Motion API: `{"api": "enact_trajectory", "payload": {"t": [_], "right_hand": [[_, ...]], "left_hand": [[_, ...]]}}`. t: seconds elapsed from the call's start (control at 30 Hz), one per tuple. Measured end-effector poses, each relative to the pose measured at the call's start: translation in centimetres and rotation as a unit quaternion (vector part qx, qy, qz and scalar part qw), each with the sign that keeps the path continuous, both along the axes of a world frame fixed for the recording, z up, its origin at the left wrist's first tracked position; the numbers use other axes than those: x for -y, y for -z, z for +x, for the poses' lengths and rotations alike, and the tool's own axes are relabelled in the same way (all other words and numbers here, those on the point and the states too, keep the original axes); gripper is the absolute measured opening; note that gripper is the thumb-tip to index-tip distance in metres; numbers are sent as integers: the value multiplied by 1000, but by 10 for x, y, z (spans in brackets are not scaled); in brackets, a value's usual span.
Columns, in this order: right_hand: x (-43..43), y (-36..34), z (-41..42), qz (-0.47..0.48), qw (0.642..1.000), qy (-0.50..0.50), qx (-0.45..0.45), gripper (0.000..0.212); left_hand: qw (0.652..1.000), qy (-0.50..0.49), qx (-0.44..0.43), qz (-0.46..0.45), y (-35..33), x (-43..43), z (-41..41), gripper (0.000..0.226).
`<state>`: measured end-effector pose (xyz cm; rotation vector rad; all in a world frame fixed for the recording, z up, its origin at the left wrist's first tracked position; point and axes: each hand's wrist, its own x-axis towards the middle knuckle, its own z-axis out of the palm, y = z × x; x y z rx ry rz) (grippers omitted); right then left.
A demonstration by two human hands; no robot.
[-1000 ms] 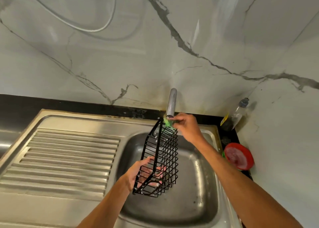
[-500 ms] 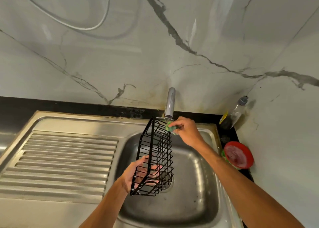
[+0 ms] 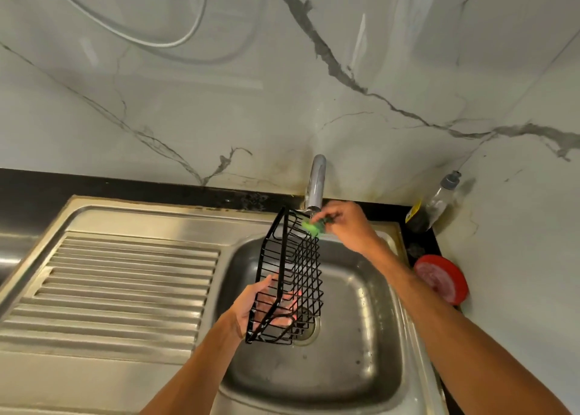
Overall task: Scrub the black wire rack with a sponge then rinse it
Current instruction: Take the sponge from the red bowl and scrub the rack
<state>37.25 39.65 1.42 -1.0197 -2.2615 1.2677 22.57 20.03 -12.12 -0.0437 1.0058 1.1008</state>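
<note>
Black wire rack [image 3: 290, 276] stands on end over the sink [image 3: 370, 367]; left hand [image 3: 255, 304] grips its lower end to steady it; right hand [image 3: 348, 226] pinches a green sponge [image 3: 310, 228] against the top rim, probably scrubbing.

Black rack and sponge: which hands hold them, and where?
The left hand grips the black wire rack at its lower end. The right hand pinches the green sponge against the rack's top edge.
</note>
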Motion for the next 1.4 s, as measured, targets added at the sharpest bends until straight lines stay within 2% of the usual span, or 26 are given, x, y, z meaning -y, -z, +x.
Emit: {"api": "enact_trajectory", "payload": {"t": [0.07, 0.23, 0.3, 0.4, 0.47, 0.57, 0.6, 0.7, 0.8, 0.9, 1.03, 1.1, 1.23, 1.33, 1.4], "right_hand": [[17, -6, -22, -17, 999, 2, -34, 16], [32, 0, -7, -109, 986, -117, -51, 22], [21, 5, -5, -118, 988, -81, -58, 25], [20, 10, -17, -80, 994, -6, -72, 30], [31, 11, -11, -93, 992, -39, -71, 30], [34, 8, 10, -168, 977, -104, -82, 26], [29, 9, 11, -179, 975, -92, -93, 25], [21, 9, 0, -159, 980, 11, -121, 28], [36, 9, -4, -155, 982, -54, -90, 27], [41, 4, 13, -218, 964, -126, -86, 24], [35, 3, 2, -184, 977, -37, -104, 29], [45, 2, -3, -180, 977, -72, -86, 29], [52, -5, 19, -243, 950, -175, -92, 26], [55, -9, 15, -218, 962, -112, -121, 29], [65, -12, 11, -206, 965, -127, -102, 27]], "left_hand": [[1000, -10, 0, -12, 1, -4, 4, 51], [1000, -6, 17, -15, 1, -10, 7, 50], [999, -30, 41, -8, 7, -11, 5, 56], [998, -33, 56, -1, 11, -9, 7, 58], [999, -31, 39, 2, 10, -11, 9, 60], [999, -39, 22, -4, 10, -7, 9, 52], [999, -45, 22, -7, 10, -7, 9, 49], [998, -50, 31, -12, 7, -6, 13, 45], [997, -70, 24, -21, 8, -10, 12, 43], [998, -64, 9, -17, 7, -7, 9, 52], [998, -55, 28, -21, 3, -7, 13, 64], [997, -66, 32, -26, 1, -10, 15, 62], [996, -77, 51, -14, -3, -8, 14, 58], [994, -86, 63, -18, -4, -5, 16, 58], [993, -98, 59, -29, -4, -6, 18, 58]]}}
